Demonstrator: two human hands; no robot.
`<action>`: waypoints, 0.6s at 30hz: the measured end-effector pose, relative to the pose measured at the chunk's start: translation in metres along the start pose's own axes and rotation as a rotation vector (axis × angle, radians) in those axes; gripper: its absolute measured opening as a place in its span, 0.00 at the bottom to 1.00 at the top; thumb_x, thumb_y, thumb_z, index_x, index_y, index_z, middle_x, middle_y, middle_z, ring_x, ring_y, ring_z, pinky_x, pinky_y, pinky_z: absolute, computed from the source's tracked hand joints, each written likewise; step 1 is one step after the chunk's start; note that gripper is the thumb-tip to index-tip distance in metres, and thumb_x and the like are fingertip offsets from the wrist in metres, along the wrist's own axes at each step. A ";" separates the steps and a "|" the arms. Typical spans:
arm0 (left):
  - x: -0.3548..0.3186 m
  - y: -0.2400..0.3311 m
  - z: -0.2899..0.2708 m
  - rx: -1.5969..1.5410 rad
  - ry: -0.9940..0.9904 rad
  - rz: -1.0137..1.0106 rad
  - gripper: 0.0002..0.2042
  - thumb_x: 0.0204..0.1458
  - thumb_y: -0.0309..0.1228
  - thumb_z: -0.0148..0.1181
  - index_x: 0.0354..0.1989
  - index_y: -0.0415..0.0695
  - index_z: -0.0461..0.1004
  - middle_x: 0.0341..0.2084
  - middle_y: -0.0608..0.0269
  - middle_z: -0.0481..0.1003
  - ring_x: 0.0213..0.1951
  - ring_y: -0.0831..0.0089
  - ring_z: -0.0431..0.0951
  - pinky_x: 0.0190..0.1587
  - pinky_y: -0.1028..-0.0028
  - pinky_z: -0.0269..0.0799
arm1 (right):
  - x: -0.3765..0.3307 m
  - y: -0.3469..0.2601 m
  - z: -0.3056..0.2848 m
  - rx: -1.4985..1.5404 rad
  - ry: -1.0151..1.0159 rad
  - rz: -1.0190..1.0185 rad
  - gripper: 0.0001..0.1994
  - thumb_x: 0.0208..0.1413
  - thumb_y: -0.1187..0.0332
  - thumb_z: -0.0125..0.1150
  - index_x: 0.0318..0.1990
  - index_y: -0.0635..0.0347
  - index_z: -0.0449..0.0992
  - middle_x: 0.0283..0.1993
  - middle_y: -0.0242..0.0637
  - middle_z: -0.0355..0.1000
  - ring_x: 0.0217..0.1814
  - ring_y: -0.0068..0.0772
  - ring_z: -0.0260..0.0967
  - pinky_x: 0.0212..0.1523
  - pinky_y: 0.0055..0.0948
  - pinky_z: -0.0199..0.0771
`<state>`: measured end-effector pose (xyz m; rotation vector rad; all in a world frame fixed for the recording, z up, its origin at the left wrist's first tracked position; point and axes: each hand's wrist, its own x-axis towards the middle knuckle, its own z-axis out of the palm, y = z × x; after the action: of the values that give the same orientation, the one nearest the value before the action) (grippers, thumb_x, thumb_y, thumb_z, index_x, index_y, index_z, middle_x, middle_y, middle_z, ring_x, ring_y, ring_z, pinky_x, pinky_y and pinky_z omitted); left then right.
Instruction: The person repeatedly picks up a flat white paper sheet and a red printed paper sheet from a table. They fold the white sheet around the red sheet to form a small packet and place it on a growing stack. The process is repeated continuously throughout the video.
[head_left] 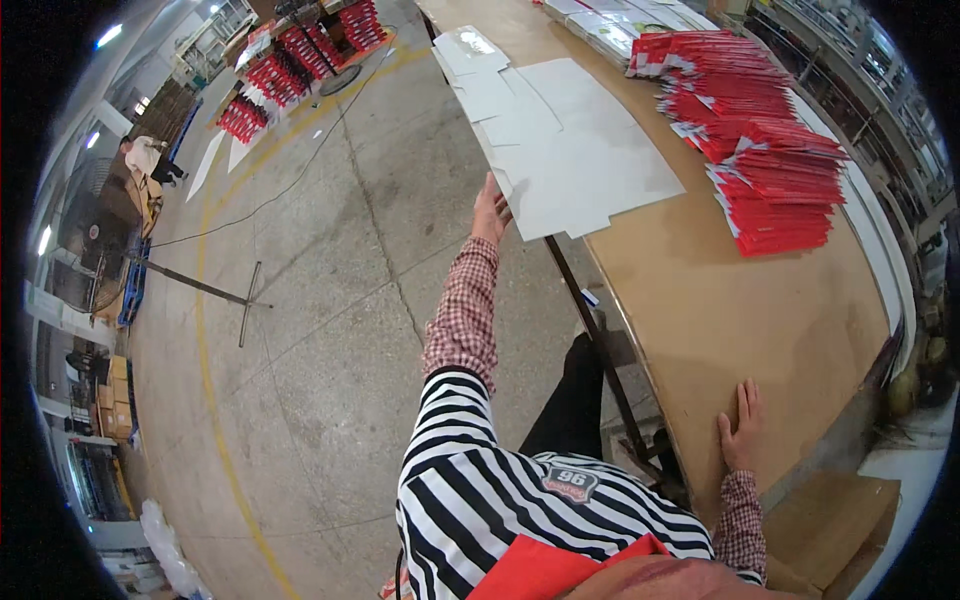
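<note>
- Left hand (490, 212): at edge of white sheet (595, 150); cannot tell whether gripping.
- Right hand (741, 430): empty, fingers extended, on tabletop (730, 310).
- White sheet: overhangs tabletop's left edge, near red stack (775, 190).

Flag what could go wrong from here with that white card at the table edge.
Two possible risks:
1. The white card overhangs the table edge, with the left hand at that side and the right hand flat on the tabletop, away from it. It might slip off or bend.
2. The red pieces lie in uneven, overlapping rows beyond the card; a knock could slide them out of line.
</note>
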<state>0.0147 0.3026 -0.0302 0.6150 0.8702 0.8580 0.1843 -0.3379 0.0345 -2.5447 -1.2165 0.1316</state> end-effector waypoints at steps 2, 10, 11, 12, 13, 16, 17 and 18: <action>0.034 0.004 0.001 0.022 -0.151 0.019 0.38 0.53 0.50 0.64 0.65 0.38 0.60 0.58 0.48 0.67 0.58 0.56 0.69 0.56 0.57 0.68 | 0.002 -0.003 -0.003 0.002 -0.009 0.003 0.32 0.57 0.60 0.58 0.69 0.57 0.58 0.75 0.43 0.48 0.78 0.48 0.40 0.75 0.48 0.38; 0.073 -0.002 0.022 0.186 -0.187 0.048 0.24 0.52 0.28 0.63 0.58 0.35 0.67 0.49 0.52 0.76 0.47 0.58 0.78 0.49 0.61 0.76 | 0.002 -0.009 -0.009 0.002 -0.046 0.062 0.34 0.55 0.60 0.58 0.69 0.57 0.59 0.75 0.44 0.48 0.78 0.50 0.39 0.75 0.49 0.36; 0.068 0.000 0.020 0.142 -0.195 0.052 0.24 0.51 0.26 0.64 0.57 0.34 0.69 0.48 0.53 0.77 0.46 0.58 0.79 0.48 0.61 0.77 | 0.004 -0.012 -0.010 0.010 -0.054 0.066 0.34 0.54 0.59 0.58 0.69 0.57 0.59 0.75 0.44 0.48 0.78 0.50 0.39 0.75 0.49 0.36; 0.064 0.000 0.020 0.130 -0.203 0.054 0.24 0.50 0.25 0.64 0.57 0.34 0.69 0.48 0.53 0.77 0.45 0.58 0.80 0.48 0.61 0.77 | 0.006 -0.014 -0.011 0.019 -0.063 0.069 0.34 0.54 0.59 0.59 0.69 0.57 0.59 0.75 0.44 0.48 0.78 0.50 0.39 0.75 0.49 0.35; 0.061 0.000 0.018 0.116 -0.208 0.057 0.24 0.50 0.25 0.64 0.57 0.34 0.69 0.47 0.53 0.78 0.45 0.58 0.80 0.48 0.61 0.77 | 0.008 -0.014 -0.012 0.014 -0.069 0.069 0.34 0.54 0.60 0.59 0.69 0.58 0.58 0.75 0.44 0.48 0.78 0.50 0.38 0.75 0.48 0.36; 0.038 -0.009 0.015 0.125 -0.209 0.063 0.23 0.50 0.24 0.63 0.57 0.34 0.69 0.47 0.53 0.78 0.44 0.58 0.80 0.46 0.61 0.78 | 0.007 -0.015 -0.012 0.003 -0.065 0.054 0.35 0.55 0.62 0.59 0.70 0.58 0.57 0.76 0.43 0.47 0.79 0.49 0.38 0.76 0.47 0.36; 0.026 -0.015 0.016 0.135 -0.208 0.065 0.23 0.50 0.24 0.63 0.56 0.34 0.69 0.47 0.52 0.77 0.44 0.58 0.80 0.46 0.60 0.78 | 0.007 -0.012 -0.009 0.002 -0.047 0.037 0.35 0.55 0.62 0.59 0.70 0.58 0.57 0.76 0.43 0.47 0.79 0.49 0.38 0.76 0.47 0.37; 0.014 -0.020 0.016 0.125 -0.209 0.045 0.23 0.50 0.24 0.63 0.57 0.34 0.69 0.47 0.52 0.77 0.45 0.58 0.80 0.46 0.60 0.78 | 0.005 -0.010 -0.008 0.001 -0.028 0.021 0.34 0.55 0.62 0.59 0.70 0.57 0.57 0.76 0.43 0.47 0.79 0.49 0.38 0.76 0.47 0.37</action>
<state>0.0412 0.3023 -0.0424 0.8215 0.7261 0.7681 0.1818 -0.3307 0.0454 -2.5637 -1.2007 0.1732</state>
